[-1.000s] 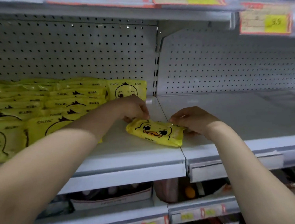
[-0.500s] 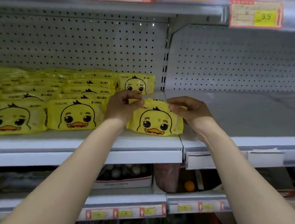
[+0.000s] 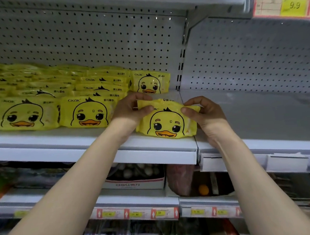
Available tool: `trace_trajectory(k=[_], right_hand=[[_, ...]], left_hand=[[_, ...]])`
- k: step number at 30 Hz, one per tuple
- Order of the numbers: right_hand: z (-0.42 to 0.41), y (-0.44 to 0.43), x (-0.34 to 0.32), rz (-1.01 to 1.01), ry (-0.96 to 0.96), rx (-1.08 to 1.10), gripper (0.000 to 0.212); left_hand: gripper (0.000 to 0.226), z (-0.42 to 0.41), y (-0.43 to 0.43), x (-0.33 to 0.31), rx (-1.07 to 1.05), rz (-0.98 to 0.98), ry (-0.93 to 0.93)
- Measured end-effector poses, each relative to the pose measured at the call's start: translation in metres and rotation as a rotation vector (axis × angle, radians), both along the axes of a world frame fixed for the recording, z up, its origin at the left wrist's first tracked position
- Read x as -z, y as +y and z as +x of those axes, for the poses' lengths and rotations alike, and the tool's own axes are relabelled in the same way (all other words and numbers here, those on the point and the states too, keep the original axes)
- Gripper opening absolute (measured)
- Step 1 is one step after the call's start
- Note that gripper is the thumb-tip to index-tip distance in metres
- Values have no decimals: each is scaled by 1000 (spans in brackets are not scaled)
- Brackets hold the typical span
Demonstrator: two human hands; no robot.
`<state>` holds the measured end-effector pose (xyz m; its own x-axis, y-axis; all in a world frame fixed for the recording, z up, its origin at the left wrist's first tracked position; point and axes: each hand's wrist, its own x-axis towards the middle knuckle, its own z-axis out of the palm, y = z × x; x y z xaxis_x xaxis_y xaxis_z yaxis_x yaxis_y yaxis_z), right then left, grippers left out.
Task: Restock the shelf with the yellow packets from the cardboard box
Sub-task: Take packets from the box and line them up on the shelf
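A yellow packet [image 3: 167, 124] with a duck face stands on its lower edge near the front of the white shelf [image 3: 153, 151]. My left hand [image 3: 131, 110] grips its upper left corner. My right hand [image 3: 204, 113] pinches its upper right corner. Rows of the same yellow packets [image 3: 55, 99] stand to the left, and one more packet [image 3: 150, 82] stands behind. The cardboard box is out of view.
The shelf section to the right [image 3: 263, 119] holds nothing visible. A pegboard back wall [image 3: 87, 42] rises behind. A price tag reading 9.9 [image 3: 283, 3] hangs above right. Lower shelves [image 3: 139, 199] hold boxes and bagged goods.
The packet lay flat on the shelf a second ago; both hands have tipped it upright with its duck face forward. The view has shifted so that more packets on the left show.
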<state>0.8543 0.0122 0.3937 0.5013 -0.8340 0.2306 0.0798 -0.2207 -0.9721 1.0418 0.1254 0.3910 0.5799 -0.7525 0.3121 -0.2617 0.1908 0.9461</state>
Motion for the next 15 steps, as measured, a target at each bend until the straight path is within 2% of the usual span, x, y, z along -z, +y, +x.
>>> trace_trajectory(k=[6, 10, 15], right_hand=[[-2, 2, -3, 33, -43, -29, 15], [-3, 3, -4, 39, -57, -48, 22], [-4, 3, -7, 59, -79, -39, 19]], left_hand=[[24, 6, 5, -4, 31, 24, -52], [24, 12, 7, -4, 88, -27, -141], [23, 20, 13, -4, 148, -26, -47]])
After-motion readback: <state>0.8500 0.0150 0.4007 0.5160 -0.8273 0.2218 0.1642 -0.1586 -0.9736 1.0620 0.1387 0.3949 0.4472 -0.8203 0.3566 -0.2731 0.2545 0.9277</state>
